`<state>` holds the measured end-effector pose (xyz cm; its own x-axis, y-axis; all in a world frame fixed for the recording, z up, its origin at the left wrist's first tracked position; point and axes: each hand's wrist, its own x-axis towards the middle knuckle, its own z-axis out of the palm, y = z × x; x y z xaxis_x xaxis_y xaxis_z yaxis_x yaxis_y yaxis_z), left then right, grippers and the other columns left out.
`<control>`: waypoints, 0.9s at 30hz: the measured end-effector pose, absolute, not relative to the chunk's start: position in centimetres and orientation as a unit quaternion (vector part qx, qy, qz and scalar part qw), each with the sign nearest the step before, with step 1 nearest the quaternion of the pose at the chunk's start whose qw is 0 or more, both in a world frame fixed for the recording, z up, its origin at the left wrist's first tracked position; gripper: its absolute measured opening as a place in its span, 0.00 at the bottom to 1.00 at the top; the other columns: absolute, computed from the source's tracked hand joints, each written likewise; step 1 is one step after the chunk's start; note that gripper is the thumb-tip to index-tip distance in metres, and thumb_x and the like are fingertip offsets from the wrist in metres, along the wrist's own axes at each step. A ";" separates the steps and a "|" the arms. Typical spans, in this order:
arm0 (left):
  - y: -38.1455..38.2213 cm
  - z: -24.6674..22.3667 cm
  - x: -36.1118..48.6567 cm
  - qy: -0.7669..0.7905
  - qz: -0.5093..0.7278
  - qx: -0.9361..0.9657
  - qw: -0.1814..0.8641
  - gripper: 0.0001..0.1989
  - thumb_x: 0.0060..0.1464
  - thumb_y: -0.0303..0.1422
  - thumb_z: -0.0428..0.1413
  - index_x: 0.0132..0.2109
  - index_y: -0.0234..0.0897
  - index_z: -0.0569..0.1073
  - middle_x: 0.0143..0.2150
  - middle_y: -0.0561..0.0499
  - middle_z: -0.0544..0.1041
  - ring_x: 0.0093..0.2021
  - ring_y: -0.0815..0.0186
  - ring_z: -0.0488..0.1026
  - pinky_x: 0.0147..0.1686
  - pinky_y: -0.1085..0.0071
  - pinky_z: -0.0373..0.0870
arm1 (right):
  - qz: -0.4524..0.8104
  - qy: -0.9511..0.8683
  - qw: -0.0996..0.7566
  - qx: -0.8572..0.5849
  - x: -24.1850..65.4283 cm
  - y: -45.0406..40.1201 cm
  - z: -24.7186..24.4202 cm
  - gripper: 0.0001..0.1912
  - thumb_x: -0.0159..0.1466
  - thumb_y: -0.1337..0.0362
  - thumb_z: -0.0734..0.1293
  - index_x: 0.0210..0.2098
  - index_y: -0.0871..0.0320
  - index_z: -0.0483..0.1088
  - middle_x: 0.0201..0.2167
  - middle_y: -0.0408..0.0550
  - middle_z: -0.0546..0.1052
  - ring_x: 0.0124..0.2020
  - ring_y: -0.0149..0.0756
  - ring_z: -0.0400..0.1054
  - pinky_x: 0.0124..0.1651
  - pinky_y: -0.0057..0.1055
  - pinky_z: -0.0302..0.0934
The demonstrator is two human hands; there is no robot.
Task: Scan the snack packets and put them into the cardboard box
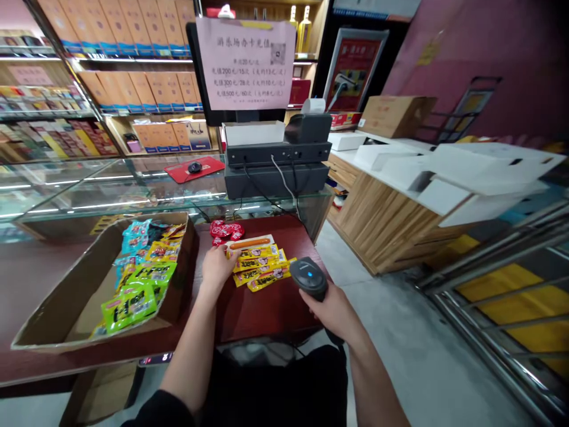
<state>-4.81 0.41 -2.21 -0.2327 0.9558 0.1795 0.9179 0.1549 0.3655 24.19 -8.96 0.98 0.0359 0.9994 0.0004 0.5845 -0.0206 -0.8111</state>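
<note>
My right hand [333, 311] is wrapped round the grip of a black barcode scanner [309, 276] with a small blue light on top. The scanner's head is just right of several yellow snack packets [258, 267], fanned out on the dark red counter [262, 311]. Above them lies a packaged sausage [251, 243]. My left hand [217, 270] is closed at the left ends of these packets, its fingertips on the sausage packet's end; the exact grip is partly hidden. Red snack packets [226, 230] sit just beyond my left fingers.
At left, an open cardboard box [173, 302] holds green, yellow and blue packets. Behind the counter are a glass display case [106, 187], a monitor with a pink notice [246, 65] and a receipt printer [309, 126]. White boxes cover a wooden cabinet [368, 219]; metal railings [498, 320] stand at right.
</note>
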 end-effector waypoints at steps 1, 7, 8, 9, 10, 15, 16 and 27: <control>0.5 -2.4 -4.9 0.762 0.199 0.615 0.041 0.25 0.54 0.50 0.55 0.46 0.32 0.78 0.40 0.35 0.78 0.42 0.50 0.76 0.40 0.64 0.68 | 0.317 -0.624 0.321 -0.638 24.0 -8.9 0.9 0.17 0.58 0.54 0.68 0.42 0.59 0.76 0.23 0.47 0.79 0.30 0.44 0.77 0.30 0.31 0.66; 1.0 -3.1 -5.0 0.769 0.200 0.605 0.049 0.21 0.50 0.48 0.61 0.39 0.33 0.76 0.41 0.38 0.76 0.43 0.53 0.73 0.41 0.65 0.66 | 0.309 -0.651 0.290 -0.630 23.3 -8.6 0.9 0.17 0.60 0.56 0.67 0.43 0.58 0.75 0.23 0.47 0.79 0.28 0.43 0.77 0.30 0.30 0.66; 1.0 -3.2 -5.0 0.766 0.216 0.603 0.057 0.20 0.49 0.46 0.62 0.39 0.33 0.76 0.41 0.39 0.76 0.43 0.55 0.73 0.42 0.66 0.66 | 0.307 -0.652 0.288 -0.630 23.2 -8.6 0.9 0.17 0.60 0.56 0.66 0.44 0.59 0.75 0.23 0.47 0.79 0.28 0.42 0.77 0.30 0.30 0.66; 1.0 -3.2 -5.0 0.759 0.235 0.602 0.074 0.18 0.48 0.43 0.63 0.39 0.33 0.75 0.40 0.41 0.76 0.42 0.56 0.73 0.42 0.67 0.66 | 0.305 -0.653 0.287 -0.631 23.1 -8.6 0.9 0.17 0.60 0.56 0.66 0.44 0.59 0.75 0.23 0.47 0.80 0.28 0.43 0.77 0.30 0.30 0.66; 0.9 -3.2 -5.0 0.752 0.255 0.600 0.099 0.16 0.47 0.40 0.64 0.39 0.34 0.74 0.39 0.43 0.76 0.41 0.58 0.73 0.41 0.68 0.66 | 0.305 -0.652 0.286 -0.632 23.1 -8.6 0.9 0.16 0.60 0.56 0.66 0.43 0.59 0.75 0.23 0.47 0.79 0.28 0.43 0.77 0.30 0.31 0.66; 0.8 -2.9 -5.2 0.714 0.279 0.612 0.194 0.16 0.46 0.33 0.65 0.44 0.35 0.75 0.35 0.50 0.76 0.35 0.64 0.73 0.38 0.71 0.65 | 0.306 -0.650 0.280 -0.637 22.7 -8.5 1.0 0.15 0.59 0.56 0.67 0.41 0.59 0.76 0.23 0.48 0.79 0.29 0.43 0.77 0.31 0.31 0.66; 0.8 -2.9 -5.2 0.712 0.268 0.622 0.186 0.16 0.46 0.33 0.65 0.44 0.35 0.76 0.35 0.49 0.75 0.36 0.63 0.73 0.39 0.71 0.65 | 0.306 -0.651 0.281 -0.635 22.6 -8.5 0.9 0.15 0.59 0.57 0.67 0.40 0.59 0.76 0.23 0.48 0.79 0.29 0.43 0.77 0.31 0.31 0.66; 0.5 -4.0 -6.8 0.622 0.459 0.532 0.347 0.19 0.38 0.44 0.67 0.34 0.33 0.78 0.30 0.50 0.78 0.30 0.66 0.72 0.33 0.73 0.67 | 0.304 -0.663 0.306 -0.612 22.2 -8.7 1.2 0.14 0.59 0.58 0.67 0.39 0.60 0.76 0.23 0.48 0.79 0.29 0.42 0.77 0.32 0.31 0.67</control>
<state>-6.83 0.49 -4.00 -0.1946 0.9792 0.0576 0.3426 0.0129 0.9394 22.22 -8.68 1.18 -0.0633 0.9974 0.0336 0.6250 0.0659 -0.7778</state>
